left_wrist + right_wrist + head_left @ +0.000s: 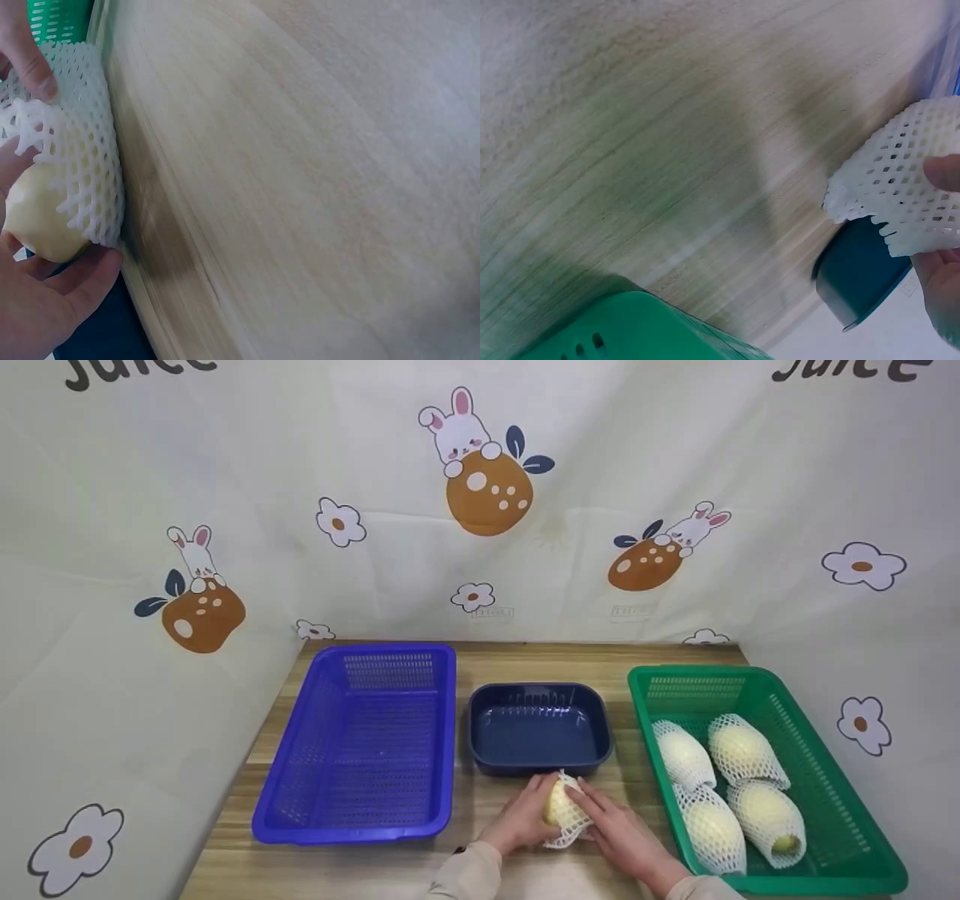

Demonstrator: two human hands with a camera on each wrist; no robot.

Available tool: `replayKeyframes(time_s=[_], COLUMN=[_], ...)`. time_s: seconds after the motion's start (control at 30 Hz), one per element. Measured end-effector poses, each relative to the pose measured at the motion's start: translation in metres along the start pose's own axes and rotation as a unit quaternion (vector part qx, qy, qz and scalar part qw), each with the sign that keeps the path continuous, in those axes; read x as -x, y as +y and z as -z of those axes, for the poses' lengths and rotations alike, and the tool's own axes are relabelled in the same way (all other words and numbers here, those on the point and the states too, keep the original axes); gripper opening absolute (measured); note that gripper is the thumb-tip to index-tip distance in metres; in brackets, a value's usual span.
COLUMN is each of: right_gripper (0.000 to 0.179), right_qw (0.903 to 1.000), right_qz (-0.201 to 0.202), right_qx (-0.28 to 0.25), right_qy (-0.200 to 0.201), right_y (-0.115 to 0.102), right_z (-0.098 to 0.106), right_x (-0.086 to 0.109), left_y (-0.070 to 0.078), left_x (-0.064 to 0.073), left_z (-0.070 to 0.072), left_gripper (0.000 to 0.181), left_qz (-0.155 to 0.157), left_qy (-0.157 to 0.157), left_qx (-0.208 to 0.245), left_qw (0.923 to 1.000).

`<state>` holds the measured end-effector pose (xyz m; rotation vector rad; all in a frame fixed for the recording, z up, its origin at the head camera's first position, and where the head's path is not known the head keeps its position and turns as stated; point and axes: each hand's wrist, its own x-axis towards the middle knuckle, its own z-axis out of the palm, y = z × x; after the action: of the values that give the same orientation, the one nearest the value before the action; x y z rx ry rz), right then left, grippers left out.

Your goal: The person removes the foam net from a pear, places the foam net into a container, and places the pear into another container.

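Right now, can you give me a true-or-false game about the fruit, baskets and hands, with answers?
1. Four net-wrapped fruits lie in the green basket. True.
2. The blue basket is right of the dark dish in the head view. False: the blue basket is left of the dark dish.
3. The left hand and right hand are both at one fruit. True.
4. That fruit has no net on it. False: a white net covers part of it.

Even head-view light; hazier wrist views, perhaps unfocused, with soft shadows across the tabletop [667, 150].
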<state>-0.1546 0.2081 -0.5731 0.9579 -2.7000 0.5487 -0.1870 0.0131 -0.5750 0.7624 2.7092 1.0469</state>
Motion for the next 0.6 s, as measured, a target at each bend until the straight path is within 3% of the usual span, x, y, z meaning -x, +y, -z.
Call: replayKeyframes(time_s=[0.23, 0.43, 0.6], right_gripper=[0.056, 0.06, 0.065], right_qw=[0.9995, 0.9992, 0.9987], right_qz=[0.004, 0.009, 0.04], right_qx=[0.021, 0.025, 0.015], right_qy=[0.025, 0.031, 0.026], right_y=[0.0001, 0.0004, 0.0016], right_z=[0.0019, 0.0023, 0.0001], right_x=[-0.0021, -0.0039, -0.0042], left_y=[-0.0023, -0.0049, -0.0049], left_x=[0.0023, 0.0052, 0.0076], left_z=[0.0016, 0.0034, 0.0051], left_gripper=[0.077, 0.073, 0.072], left_qz=[-0.003, 0.001, -0.001], left_qy=[0.012, 0.019, 0.013], left_qx=[-0.011, -0.003, -0.003], left_qw=[0.9999, 0.9998, 0.9999])
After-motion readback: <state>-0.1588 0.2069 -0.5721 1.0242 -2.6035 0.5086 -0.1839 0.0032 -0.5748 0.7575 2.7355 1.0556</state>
